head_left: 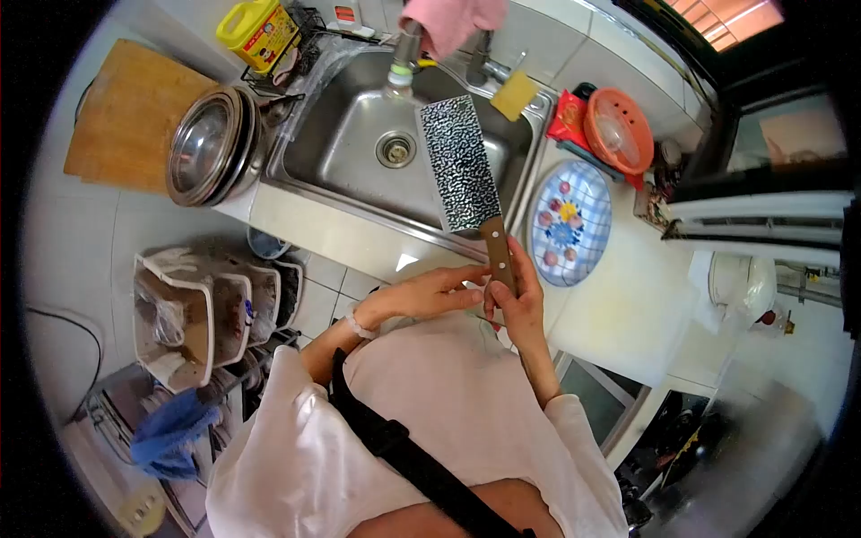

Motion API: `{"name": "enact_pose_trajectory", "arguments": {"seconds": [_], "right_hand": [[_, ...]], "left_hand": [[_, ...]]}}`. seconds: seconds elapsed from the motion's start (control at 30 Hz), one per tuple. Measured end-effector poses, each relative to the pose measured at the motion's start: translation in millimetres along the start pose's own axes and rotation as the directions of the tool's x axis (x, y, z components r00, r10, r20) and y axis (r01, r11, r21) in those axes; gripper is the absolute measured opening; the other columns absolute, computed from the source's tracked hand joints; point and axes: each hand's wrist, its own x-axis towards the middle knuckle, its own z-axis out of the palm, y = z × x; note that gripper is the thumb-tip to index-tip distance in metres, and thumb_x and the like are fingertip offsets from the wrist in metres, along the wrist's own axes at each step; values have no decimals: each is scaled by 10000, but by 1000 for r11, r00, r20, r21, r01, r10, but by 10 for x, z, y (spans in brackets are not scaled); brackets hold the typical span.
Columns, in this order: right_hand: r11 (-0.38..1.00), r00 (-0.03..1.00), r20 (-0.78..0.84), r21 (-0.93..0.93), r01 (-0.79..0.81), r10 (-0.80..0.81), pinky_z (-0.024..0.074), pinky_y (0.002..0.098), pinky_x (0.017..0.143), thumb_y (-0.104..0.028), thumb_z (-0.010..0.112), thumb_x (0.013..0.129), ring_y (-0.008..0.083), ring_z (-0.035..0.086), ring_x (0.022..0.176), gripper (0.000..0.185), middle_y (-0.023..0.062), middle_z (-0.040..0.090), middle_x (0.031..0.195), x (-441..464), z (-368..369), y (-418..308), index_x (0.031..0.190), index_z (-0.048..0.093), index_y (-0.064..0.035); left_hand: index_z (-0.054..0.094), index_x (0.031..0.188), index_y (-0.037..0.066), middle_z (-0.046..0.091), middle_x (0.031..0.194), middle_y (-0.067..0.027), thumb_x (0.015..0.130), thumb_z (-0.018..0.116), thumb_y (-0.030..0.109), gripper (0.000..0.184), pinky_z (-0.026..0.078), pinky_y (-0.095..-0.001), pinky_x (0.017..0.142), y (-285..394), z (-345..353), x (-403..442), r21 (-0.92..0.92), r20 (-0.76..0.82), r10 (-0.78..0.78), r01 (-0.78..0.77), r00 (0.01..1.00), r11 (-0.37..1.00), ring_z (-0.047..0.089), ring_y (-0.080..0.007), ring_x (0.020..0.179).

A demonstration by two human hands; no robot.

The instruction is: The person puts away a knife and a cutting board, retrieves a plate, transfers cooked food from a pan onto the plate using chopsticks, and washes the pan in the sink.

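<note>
A cleaver (pixel 460 166) with a patterned dark-and-silver blade and a brown riveted handle is raised over the right part of the steel sink (pixel 359 134). My right hand (pixel 520 300) is wrapped round the handle, with the blade pointing away from me. My left hand (pixel 439 291) is just left of the handle, its fingers stretched towards it and somewhat apart; whether a fingertip touches the handle is unclear. Right of the cleaver lies a blue checked oval plate (pixel 571 224) with a fruit and flower pattern.
Metal bowls (pixel 204 148) and a wooden board (pixel 134 117) stand left of the sink. A faucet (pixel 405 54) with a pink cloth (pixel 453 22), a yellow sponge (pixel 514 96) and an orange basket (pixel 619 130) are at the back. Bins (pixel 193 314) stand at lower left.
</note>
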Motion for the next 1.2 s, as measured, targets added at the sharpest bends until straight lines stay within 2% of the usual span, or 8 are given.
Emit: {"name": "enact_pose_trajectory", "arguments": {"seconds": [0.07,0.1,0.3,0.57,0.67,0.83,1.1,1.2], "right_hand": [[999,999,-13,7,-48,48,440,251,518,-7,510,881,110,494,628,615,88,539,1101,-204,-113,-80,1432,247,-79],[986,998,52,164,26,-35,440,251,518,-7,510,881,110,494,628,615,88,539,1101,612,829,113,1432,247,-79],[989,998,8,135,-55,55,445,258,537,-7,475,899,121,501,634,575,83,532,1114,633,871,294,1430,265,-73],[947,986,-77,299,-120,150,491,289,542,46,443,884,146,545,664,597,134,536,1186,725,765,249,1434,240,-61],[934,981,-111,341,-111,157,508,293,560,44,449,875,166,581,697,603,162,530,1214,664,632,197,1430,227,-33],[932,978,-154,353,-79,141,513,285,581,55,497,832,174,597,734,587,118,541,1130,465,372,101,1382,299,-1],[902,976,-202,431,13,83,376,220,456,34,573,791,96,480,582,601,71,507,1018,391,406,47,1343,343,-19],[934,965,-252,357,28,67,303,188,411,-136,622,851,63,408,507,564,66,533,967,359,390,53,1344,370,-28]], "left_hand": [[304,1362,37,565,1094,-86,955,454,279,497,446,-321,889,82,244,143,-420,-48,148,-155,988,894,601,-169,966],[304,1362,37,565,1094,-86,955,454,279,497,446,-321,889,-20,-805,-457,-291,-75,31,-52,997,955,601,-169,966],[426,1141,18,587,919,-70,978,424,272,302,516,-309,704,-491,-874,-172,-505,-25,30,-39,999,862,611,-175,743],[492,1121,25,595,956,-87,969,438,279,301,451,-323,809,-472,-1001,-92,-520,33,95,-64,995,852,589,-152,856],[485,1198,8,578,969,-88,919,504,377,464,478,-326,772,-675,-999,15,-202,-12,205,-204,979,958,614,-197,852],[439,1309,19,556,1187,-130,915,528,388,547,435,-343,868,-508,-1066,-65,-102,72,-2,10,997,995,534,-199,1020],[418,1324,23,540,1223,-149,912,530,396,566,436,-375,888,-461,-1026,65,-124,168,34,-13,985,992,528,-233,1077],[408,1330,22,537,1225,-159,915,524,395,570,433,-380,898,-414,-1055,64,-118,187,34,-12,982,993,526,-237,1085]]}}
